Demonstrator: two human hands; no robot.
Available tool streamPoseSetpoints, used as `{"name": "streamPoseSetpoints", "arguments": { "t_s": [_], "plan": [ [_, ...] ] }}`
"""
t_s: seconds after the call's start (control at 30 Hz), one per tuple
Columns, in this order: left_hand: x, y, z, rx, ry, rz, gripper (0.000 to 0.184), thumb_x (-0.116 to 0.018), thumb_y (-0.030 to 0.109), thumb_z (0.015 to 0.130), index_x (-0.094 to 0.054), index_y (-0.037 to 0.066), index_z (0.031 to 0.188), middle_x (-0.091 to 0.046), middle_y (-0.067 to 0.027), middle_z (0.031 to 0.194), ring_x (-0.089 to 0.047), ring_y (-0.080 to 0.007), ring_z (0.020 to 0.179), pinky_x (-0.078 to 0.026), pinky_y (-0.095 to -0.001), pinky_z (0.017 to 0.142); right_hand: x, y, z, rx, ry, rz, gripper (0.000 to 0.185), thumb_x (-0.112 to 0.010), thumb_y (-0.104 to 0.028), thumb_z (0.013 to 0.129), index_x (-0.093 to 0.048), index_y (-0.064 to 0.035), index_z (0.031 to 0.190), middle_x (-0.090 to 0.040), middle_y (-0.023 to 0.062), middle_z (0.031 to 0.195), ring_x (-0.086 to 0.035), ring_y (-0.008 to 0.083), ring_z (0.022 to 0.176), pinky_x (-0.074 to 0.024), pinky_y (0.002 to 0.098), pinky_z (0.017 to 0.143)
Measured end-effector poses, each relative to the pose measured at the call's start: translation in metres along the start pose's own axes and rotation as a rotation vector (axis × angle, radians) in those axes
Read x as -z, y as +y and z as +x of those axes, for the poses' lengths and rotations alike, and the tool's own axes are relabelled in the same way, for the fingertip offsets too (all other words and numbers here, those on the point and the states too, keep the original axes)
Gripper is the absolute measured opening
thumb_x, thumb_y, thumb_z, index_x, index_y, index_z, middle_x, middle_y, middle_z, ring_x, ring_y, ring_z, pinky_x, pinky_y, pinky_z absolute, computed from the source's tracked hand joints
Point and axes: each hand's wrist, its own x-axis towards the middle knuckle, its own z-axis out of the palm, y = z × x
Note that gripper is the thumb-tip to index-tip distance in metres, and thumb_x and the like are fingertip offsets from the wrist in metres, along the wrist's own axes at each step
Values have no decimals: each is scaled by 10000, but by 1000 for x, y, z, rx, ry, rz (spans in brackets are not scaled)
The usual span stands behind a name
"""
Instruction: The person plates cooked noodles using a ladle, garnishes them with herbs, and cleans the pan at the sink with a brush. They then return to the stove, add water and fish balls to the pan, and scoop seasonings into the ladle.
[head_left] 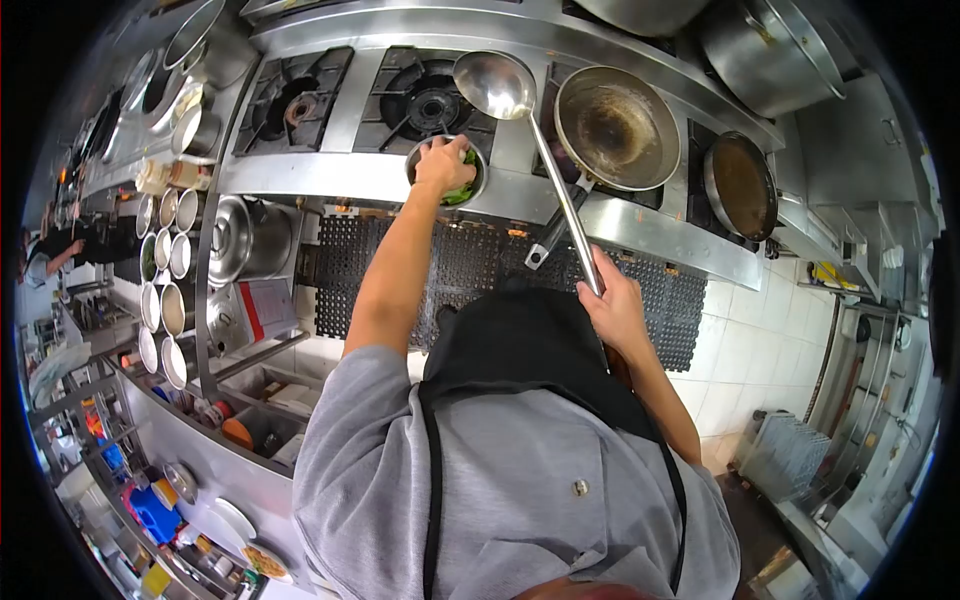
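My left hand (443, 166) reaches over a round metal bowl (481, 187) at the stove's front edge. Its fingers are bent down into green leaves (466, 188) inside, their tips partly hidden. My right hand (613, 305) is wrapped round the long handle of a steel ladle (495, 84). The ladle's cup is raised, up and left from that hand, over the right part of a burner (434, 105). Right of the ladle, a wok (618, 128) with a browned inside sits on the stove, its handle (550, 240) pointing toward me.
Farther right stands a pan (741, 187) with brown contents. A big stockpot (772, 55) is at the back right. On the left are another burner (297, 105), a lidded pot (245, 240) and several small round containers (172, 310). A black perforated mat (390, 262) covers the floor. Another person (65, 250) stands far left.
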Motion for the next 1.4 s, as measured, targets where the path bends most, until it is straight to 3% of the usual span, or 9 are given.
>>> {"name": "streamPoseSetpoints", "arguments": {
  "t_s": [0.07,0.23,0.63,0.77,0.83,0.9,0.97,1.13,1.4],
  "plan": [
    [6,8,-5,57,-96,18,602,-744,385,695,-551,246,1248,-496,-193,1341,-426,-469,1271,-453,-577,989,7,3,-7,2,33,24,561,-631,-99,819,-503,13,1354,-644,259,924,-655,336,681,-505,351,666],
    [-8,5,-9,37,-16,12,606,-785,328,690,-496,189,1203,-552,-157,1276,-478,-461,1207,-488,-545,934,17,22,-12,33,67,34,554,-631,-89,819,-508,13,1349,-637,297,1041,-690,345,751,-515,351,686],
    [5,-9,-24,-58,272,-252,492,-765,165,648,-567,138,1098,-613,-159,1092,-582,-408,1048,-501,-495,878,0,9,-20,-98,205,58,563,-660,-90,813,-519,18,1347,-677,249,936,-702,316,775,-521,348,720],
    [18,-16,-27,-125,274,-302,453,-720,128,669,-571,118,1097,-633,-156,1004,-627,-346,935,-509,-448,834,-6,7,-23,-183,192,88,591,-667,-90,811,-503,8,1370,-672,196,825,-658,216,630,-506,321,622],
    [30,-15,-31,174,141,-793,338,-661,57,726,-557,100,1046,-606,-80,906,-602,-240,856,-492,-354,764,-6,2,-26,-284,169,178,594,-664,-79,816,-502,-3,1382,-630,119,705,-570,145,508,-466,296,518],
    [31,-27,-26,68,142,-1035,344,-584,-6,759,-542,103,1083,-569,-26,900,-536,-141,755,-453,-280,646,-9,2,-29,-317,174,321,577,-647,-51,832,-505,-15,1390,-580,48,644,-509,92,462,-428,270,459],
    [44,-23,-22,139,-4,-1171,321,-570,9,784,-541,116,1085,-581,-23,916,-548,-124,757,-448,-263,594,-7,-2,-30,-345,177,361,570,-637,-34,838,-505,-17,1392,-564,32,639,-501,78,470,-420,261,454],
    [46,-22,-9,194,-21,-1083,238,-566,75,847,-551,136,1076,-613,-22,874,-577,-104,698,-417,-244,507,0,9,-41,-380,228,446,566,-621,-7,846,-500,-15,1399,-554,17,639,-494,62,478,-407,247,442],
    [35,-40,-12,293,-93,-1448,129,-554,47,879,-551,103,996,-617,-52,866,-591,-107,651,-301,-206,390,5,29,-50,-398,292,473,586,-627,4,829,-491,13,1400,-564,21,644,-503,61,483,-409,248,433]
  ]
}}
